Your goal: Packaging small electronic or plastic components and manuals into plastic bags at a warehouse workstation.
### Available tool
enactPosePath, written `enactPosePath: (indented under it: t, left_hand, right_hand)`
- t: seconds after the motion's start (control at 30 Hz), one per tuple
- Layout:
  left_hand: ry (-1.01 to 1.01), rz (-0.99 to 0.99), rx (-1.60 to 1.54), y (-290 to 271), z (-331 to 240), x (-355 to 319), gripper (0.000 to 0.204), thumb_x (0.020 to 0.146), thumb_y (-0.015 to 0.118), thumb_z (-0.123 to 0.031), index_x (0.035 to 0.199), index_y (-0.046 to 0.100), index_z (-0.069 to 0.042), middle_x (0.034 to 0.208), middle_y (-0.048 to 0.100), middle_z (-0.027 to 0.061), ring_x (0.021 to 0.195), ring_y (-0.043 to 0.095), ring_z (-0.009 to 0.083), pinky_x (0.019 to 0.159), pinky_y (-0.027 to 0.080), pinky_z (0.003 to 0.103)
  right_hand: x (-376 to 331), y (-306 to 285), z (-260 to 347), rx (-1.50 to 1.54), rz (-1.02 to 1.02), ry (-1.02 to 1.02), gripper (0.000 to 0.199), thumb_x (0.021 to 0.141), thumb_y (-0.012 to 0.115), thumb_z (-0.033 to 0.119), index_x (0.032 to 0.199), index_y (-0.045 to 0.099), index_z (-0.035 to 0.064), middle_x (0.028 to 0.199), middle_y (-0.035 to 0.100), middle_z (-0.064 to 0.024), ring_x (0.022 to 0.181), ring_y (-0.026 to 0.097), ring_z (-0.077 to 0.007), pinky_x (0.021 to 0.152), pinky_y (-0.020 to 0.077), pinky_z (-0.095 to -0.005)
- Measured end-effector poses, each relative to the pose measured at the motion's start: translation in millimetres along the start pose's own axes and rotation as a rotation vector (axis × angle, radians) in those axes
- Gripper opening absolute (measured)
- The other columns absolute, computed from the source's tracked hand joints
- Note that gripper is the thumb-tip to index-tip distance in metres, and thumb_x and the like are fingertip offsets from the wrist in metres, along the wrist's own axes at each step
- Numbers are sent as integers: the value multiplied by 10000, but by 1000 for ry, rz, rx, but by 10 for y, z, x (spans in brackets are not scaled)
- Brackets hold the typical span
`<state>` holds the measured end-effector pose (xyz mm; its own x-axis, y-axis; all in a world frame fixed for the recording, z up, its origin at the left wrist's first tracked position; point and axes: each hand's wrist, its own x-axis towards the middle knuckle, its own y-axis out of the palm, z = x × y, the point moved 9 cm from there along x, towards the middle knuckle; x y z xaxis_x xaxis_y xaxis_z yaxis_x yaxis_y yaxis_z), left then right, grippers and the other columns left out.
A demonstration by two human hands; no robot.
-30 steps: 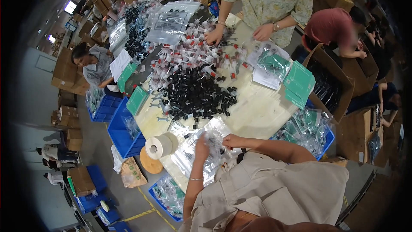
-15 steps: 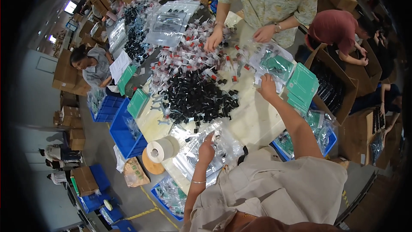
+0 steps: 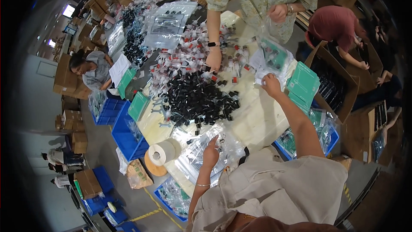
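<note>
My left hand (image 3: pixel 210 153) rests on a stack of clear plastic bags (image 3: pixel 195 160) at the table's near edge, index finger stretched out. Small black fittings lie by its fingertip. My right hand (image 3: pixel 271 86) reaches across to white paper sheets (image 3: pixel 260 63), its bent fingers at their near edge; the thumb's grip is partly hidden. Over these sheets a co-worker's hand (image 3: pixel 278 13) holds up a clear bag with a green card (image 3: pixel 274 56) inside. The co-worker's other hand (image 3: pixel 213 59) is in the pile of small white-and-red bottles (image 3: pixel 180 60).
A heap of black caps (image 3: pixel 197 99) covers the table's middle. Green cards (image 3: pixel 303 83) are stacked at the right edge. A white label roll (image 3: pixel 162 152) stands near left. Blue bins (image 3: pixel 128 133) flank the table; an open carton (image 3: pixel 330 81) stands right.
The co-worker has lifted the bag with the green card toward their body and reached their other hand nearer over the bottles. My hands have shifted only slightly.
</note>
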<state>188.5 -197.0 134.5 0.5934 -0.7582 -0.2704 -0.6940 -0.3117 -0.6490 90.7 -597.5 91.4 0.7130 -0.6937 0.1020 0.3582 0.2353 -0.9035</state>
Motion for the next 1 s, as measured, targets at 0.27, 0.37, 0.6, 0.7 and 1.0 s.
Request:
enactPosePath:
  t: [0.27, 0.37, 0.6, 0.7, 1.0]
  left_hand:
    - [9, 74, -59, 162, -23, 98, 519, 722, 401, 80, 1207, 505, -71, 1135, 570, 167, 833, 614, 254, 731, 489, 343]
    - [36, 95, -104, 254, -16, 205, 431, 777, 435, 35, 1189, 520, -60, 1097, 591, 170, 849, 616, 249, 736, 488, 346]
    - [-506, 270, -755, 562, -57, 451, 490, 880, 477, -431, 1040, 593, 17, 965, 632, 93, 760, 596, 138, 628, 460, 252]
    - [-396, 142, -620, 642, 332, 543, 349, 830, 610, -247, 1010, 599, 53, 900, 635, 88, 769, 587, 137, 669, 466, 274]
    - [-432, 194, -585, 750, 85, 449, 288, 817, 618, -151, 1003, 595, 68, 897, 631, 82, 764, 582, 150, 691, 461, 266]
  right_hand:
    - [2, -63, -227, 410, -220, 149, 95, 775, 575, 115, 825, 546, 40, 902, 555, -142, 858, 534, -329, 754, 438, -406]
    - [-278, -296, 379, 554, -361, -111, 75, 790, 534, 86, 837, 521, 30, 939, 563, -153, 862, 535, -350, 741, 431, -413]
    - [-1771, 54, 1917, 628, 352, -373, 168, 834, 502, 184, 942, 543, 63, 901, 589, -130, 865, 555, -312, 766, 430, -407]
    - [-2149, 141, 2148, 835, 716, -510, 191, 853, 528, 223, 964, 548, 69, 972, 597, -117, 928, 558, -285, 819, 429, -376]
    - [-778, -949, -625, -43, -289, 352, 688, 631, 749, 374, 1135, 438, 24, 1206, 392, -189, 1119, 387, -351, 864, 363, -459]
